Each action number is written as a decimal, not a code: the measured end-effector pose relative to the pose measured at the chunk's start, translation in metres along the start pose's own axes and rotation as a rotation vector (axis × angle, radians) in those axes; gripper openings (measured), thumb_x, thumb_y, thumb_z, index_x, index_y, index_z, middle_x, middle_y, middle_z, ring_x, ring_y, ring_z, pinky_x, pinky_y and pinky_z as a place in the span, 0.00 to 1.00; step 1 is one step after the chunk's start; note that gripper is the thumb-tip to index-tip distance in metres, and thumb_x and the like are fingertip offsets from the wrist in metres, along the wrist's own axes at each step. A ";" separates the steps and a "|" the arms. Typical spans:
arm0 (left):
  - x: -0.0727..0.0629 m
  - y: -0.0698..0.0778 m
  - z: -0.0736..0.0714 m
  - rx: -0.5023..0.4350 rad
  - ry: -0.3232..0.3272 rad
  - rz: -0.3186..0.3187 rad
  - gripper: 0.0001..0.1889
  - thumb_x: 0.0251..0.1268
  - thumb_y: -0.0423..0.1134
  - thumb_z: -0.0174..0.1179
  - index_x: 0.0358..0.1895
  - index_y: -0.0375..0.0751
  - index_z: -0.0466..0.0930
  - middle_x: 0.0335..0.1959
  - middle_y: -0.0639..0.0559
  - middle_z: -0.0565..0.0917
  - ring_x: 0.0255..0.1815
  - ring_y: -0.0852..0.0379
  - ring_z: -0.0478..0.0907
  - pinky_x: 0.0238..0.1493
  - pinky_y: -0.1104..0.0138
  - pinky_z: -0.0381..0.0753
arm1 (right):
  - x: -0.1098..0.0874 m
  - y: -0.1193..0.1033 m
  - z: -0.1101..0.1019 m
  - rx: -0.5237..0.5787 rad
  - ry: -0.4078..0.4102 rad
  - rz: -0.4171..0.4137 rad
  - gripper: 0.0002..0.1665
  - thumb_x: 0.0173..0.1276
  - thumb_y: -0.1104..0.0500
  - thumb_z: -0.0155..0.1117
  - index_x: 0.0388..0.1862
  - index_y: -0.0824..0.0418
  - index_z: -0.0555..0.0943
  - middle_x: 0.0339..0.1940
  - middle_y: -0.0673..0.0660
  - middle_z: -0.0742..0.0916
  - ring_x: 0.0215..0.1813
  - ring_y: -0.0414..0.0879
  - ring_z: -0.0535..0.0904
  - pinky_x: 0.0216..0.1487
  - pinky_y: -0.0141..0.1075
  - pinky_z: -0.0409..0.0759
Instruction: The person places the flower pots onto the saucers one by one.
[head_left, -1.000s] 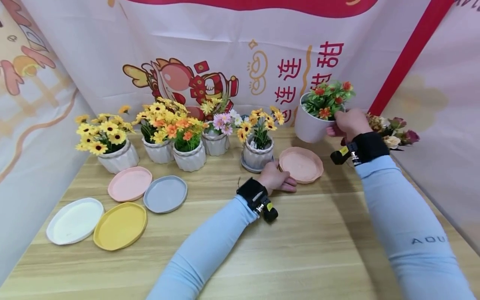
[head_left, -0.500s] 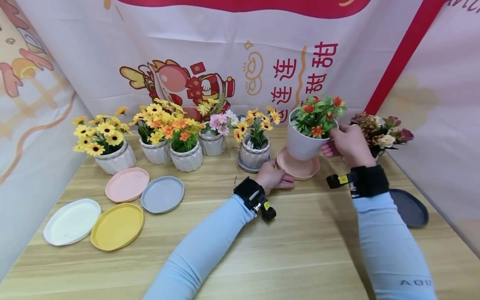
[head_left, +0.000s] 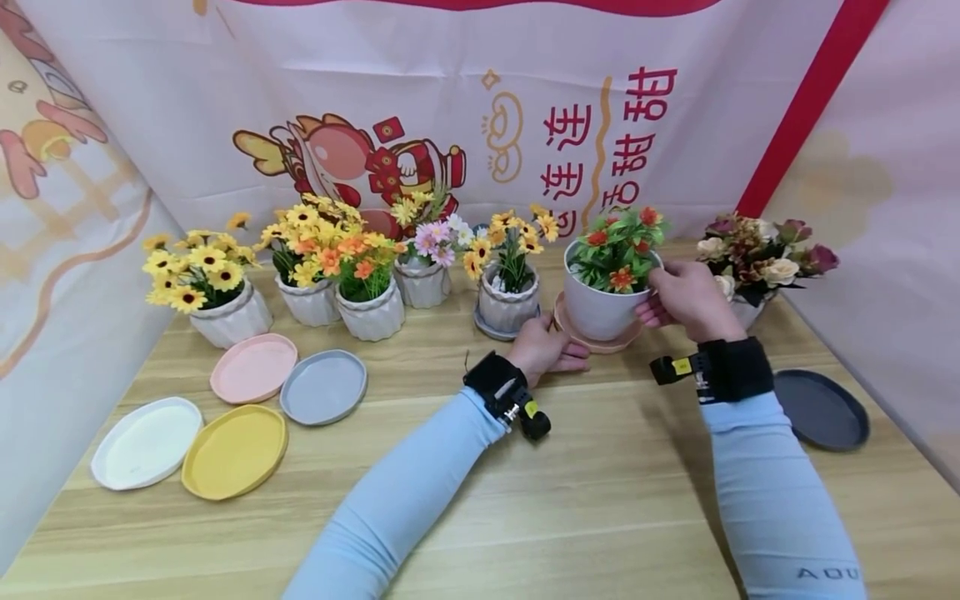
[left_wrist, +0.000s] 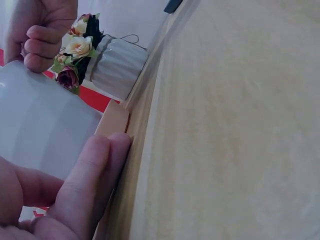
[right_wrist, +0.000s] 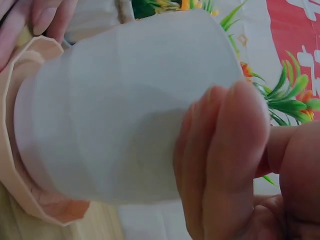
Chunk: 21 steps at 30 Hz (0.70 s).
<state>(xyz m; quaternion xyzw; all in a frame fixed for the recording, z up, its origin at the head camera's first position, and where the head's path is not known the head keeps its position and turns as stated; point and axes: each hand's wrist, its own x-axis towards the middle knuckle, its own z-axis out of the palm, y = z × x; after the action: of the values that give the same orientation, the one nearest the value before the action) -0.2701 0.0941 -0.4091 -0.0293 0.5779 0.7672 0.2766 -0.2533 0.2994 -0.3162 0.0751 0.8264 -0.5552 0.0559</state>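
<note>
Light wood-grain bench (head_left: 615,500), fenced on 3 sides w/ printed banner (head_left: 420,100): cartoon figure, red characters, red stripe at right.

L to R on the bench: white saucer (head_left: 148,442), yellow saucer (head_left: 235,452), pink saucer (head_left: 253,368) and grey saucer (head_left: 323,387) lying bare near the front-left. Behind them a row of ribbed white pots w/ yellow, orange and pink flowers (head_left: 330,250). Next a grey pot of yellow flowers (head_left: 507,304) on its own dish.

Left hand (head_left: 546,352) rests flat on the bench, fingers straight, tips against the rim of the peach saucer (head_left: 596,342); holds nothing. The left wrist view shows that contact close up, finger (left_wrist: 95,175) pressed to the saucer edge, which the head view only hints at.

White pot w/ red-orange flowers (head_left: 600,302) stands on the peach saucer, slightly tilted. Right hand (head_left: 684,296) curls round its right side, thumb at the rim. The right wrist view shows the pot base inside the saucer, w/ fingers (right_wrist: 225,165) wrapped on the wall.

Further right, just beside that hand: pot of roses (head_left: 757,267). Dark grey saucer (head_left: 821,410) near the right edge, apart from the rest.
</note>
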 end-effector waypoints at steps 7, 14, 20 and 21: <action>0.001 -0.001 -0.001 -0.005 -0.004 0.017 0.36 0.71 0.22 0.43 0.80 0.42 0.45 0.40 0.26 0.84 0.44 0.34 0.84 0.43 0.55 0.86 | 0.008 0.007 -0.004 0.043 -0.017 -0.001 0.33 0.78 0.56 0.39 0.77 0.71 0.54 0.23 0.54 0.84 0.23 0.42 0.83 0.30 0.38 0.87; -0.002 0.003 0.000 -0.015 0.013 0.016 0.36 0.68 0.21 0.45 0.79 0.41 0.51 0.41 0.29 0.84 0.48 0.33 0.82 0.43 0.56 0.86 | 0.013 0.009 -0.003 0.087 -0.028 -0.007 0.35 0.78 0.55 0.40 0.79 0.68 0.52 0.22 0.53 0.85 0.23 0.42 0.83 0.29 0.37 0.86; -0.001 0.003 0.001 -0.037 0.009 0.010 0.39 0.67 0.19 0.45 0.80 0.41 0.46 0.43 0.29 0.84 0.49 0.35 0.82 0.44 0.56 0.86 | 0.016 0.013 -0.003 0.105 -0.011 -0.006 0.36 0.78 0.54 0.40 0.79 0.67 0.50 0.22 0.51 0.85 0.23 0.40 0.82 0.30 0.36 0.86; -0.001 0.002 0.001 -0.038 0.012 0.012 0.39 0.66 0.19 0.45 0.80 0.41 0.46 0.43 0.29 0.84 0.49 0.35 0.82 0.43 0.56 0.86 | 0.017 0.013 -0.002 0.109 -0.012 -0.004 0.36 0.78 0.54 0.41 0.79 0.67 0.50 0.22 0.51 0.85 0.23 0.40 0.82 0.30 0.36 0.86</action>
<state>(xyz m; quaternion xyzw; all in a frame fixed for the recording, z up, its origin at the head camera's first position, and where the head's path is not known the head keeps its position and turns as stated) -0.2698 0.0939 -0.4065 -0.0357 0.5650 0.7795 0.2680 -0.2674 0.3077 -0.3306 0.0729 0.7949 -0.5998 0.0554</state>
